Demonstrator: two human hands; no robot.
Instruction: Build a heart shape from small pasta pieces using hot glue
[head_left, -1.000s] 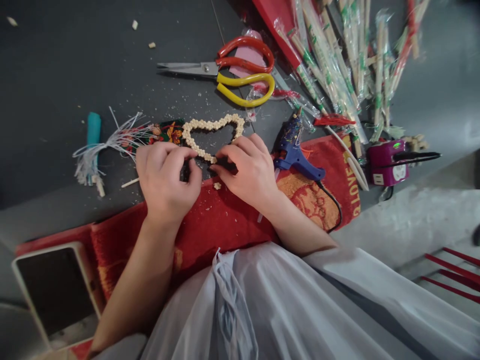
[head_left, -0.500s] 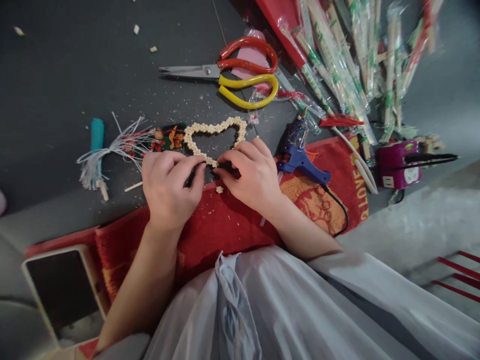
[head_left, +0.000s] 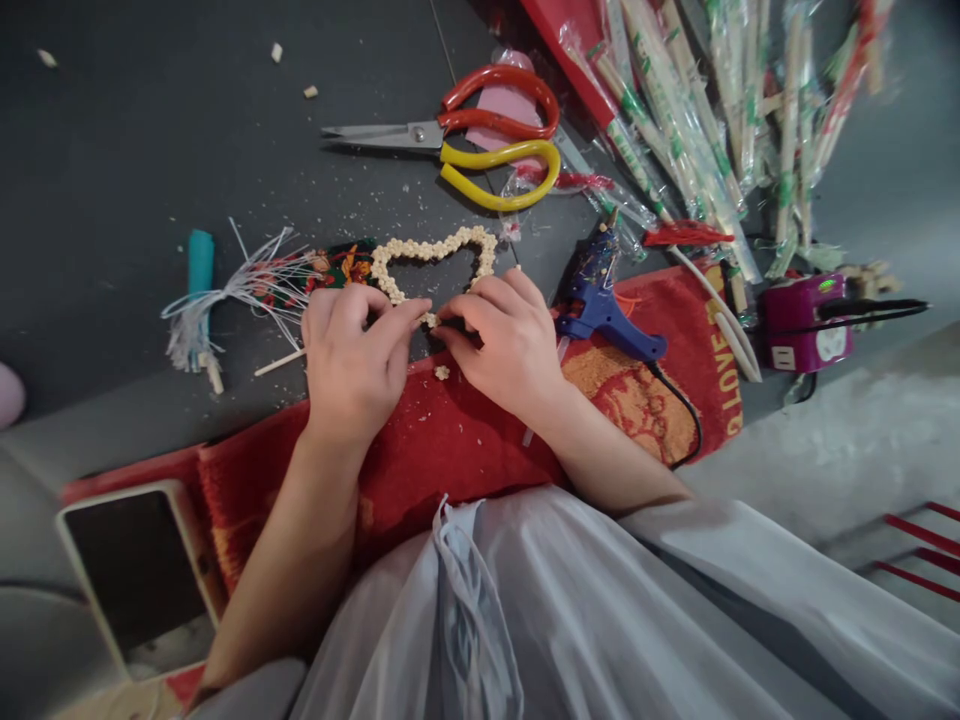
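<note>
A heart outline made of small cream beads (head_left: 431,251) lies on the dark table (head_left: 127,150). My left hand (head_left: 354,355) pinches its lower left side, thumb and fingers closed on the beads near the tip. My right hand (head_left: 504,338) has its fingers curled and pressed onto the lower right side, meeting the left hand at the heart's point. One loose bead (head_left: 442,372) lies on the red towel (head_left: 442,440) just below my fingers. What my right fingertips hold is hidden.
Red-and-yellow scissors (head_left: 480,140) lie behind the heart. A blue glue gun (head_left: 600,300) rests right of my right hand. Wrapped chopsticks (head_left: 690,110) pile at the back right, beside a purple device (head_left: 806,320). A tassel with a teal cap (head_left: 225,290) lies left; a phone (head_left: 135,570) near left.
My left thumb and fingers have slid right along the beads to meet my right hand at the heart's tip. The view shifted slightly.
</note>
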